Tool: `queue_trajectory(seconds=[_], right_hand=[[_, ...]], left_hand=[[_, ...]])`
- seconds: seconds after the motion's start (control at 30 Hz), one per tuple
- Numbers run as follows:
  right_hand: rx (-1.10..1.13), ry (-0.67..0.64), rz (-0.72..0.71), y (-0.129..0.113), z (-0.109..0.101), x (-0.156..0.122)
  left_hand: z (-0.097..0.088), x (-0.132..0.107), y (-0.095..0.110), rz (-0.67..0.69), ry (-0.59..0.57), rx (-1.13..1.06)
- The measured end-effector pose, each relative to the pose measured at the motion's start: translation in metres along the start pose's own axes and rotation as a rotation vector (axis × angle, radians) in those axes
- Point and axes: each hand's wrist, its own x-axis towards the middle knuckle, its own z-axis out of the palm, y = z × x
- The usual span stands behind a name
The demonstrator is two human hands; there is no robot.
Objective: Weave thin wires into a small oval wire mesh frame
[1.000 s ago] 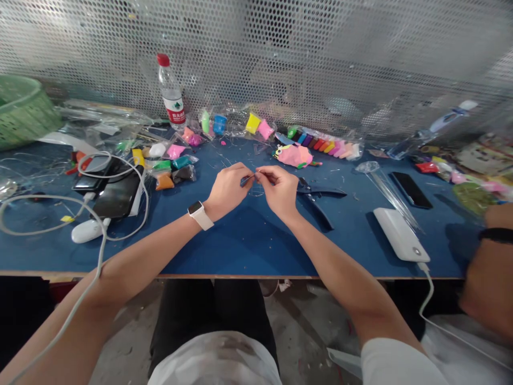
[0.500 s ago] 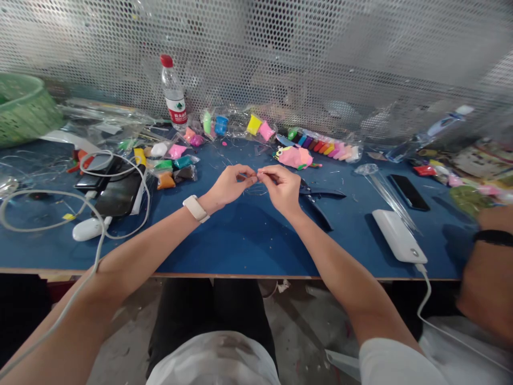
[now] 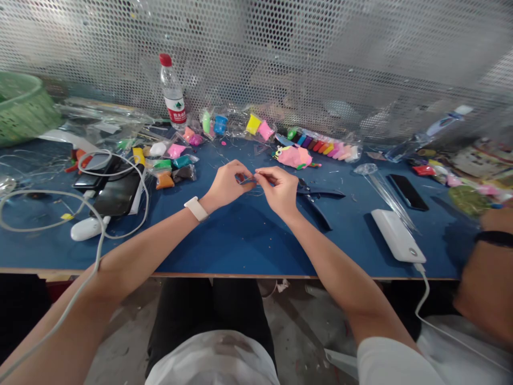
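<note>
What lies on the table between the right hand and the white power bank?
In the head view, black pliers lie between the right hand and the white power bank.

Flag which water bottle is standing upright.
The red-capped bottle at the back left stands upright. The white-capped bottle at the far right lies tipped over on its side.
</note>
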Motion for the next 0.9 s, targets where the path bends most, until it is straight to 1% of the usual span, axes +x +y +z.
queue_trajectory(seconds=[0.07,0.13,0.33,0.43,0.53,0.67,0.73,0.83,0.9], right_hand=[[0.017,0.006,0.007,-0.001,0.001,0.000],[0.055,0.008,0.034,0.001,0.001,0.001],[0.286,-0.048,0.242,0.018,0.002,0.005],[0.326,-0.048,0.284,0.021,0.003,0.006],[0.297,-0.034,0.277,0.020,0.003,0.006],[0.260,0.002,0.192,0.015,0.003,0.005],[0.219,0.019,0.156,0.012,0.003,0.004],[0.148,0.051,0.129,0.007,0.004,0.003],[0.139,0.073,0.118,0.005,0.005,0.003]], left_hand=[[0.002,-0.002,0.004,0.026,0.047,0.061],[0.002,-0.003,0.006,0.048,0.070,0.097],[-0.001,-0.004,0.008,0.116,0.026,0.093],[-0.002,-0.005,0.006,0.169,0.032,0.123],[-0.002,-0.006,0.002,0.221,0.045,0.210],[-0.001,-0.007,-0.002,0.336,0.034,0.434],[0.000,-0.008,-0.002,0.372,0.019,0.512],[-0.002,-0.008,0.001,0.410,0.005,0.569],[-0.003,-0.008,0.004,0.451,-0.013,0.604]])
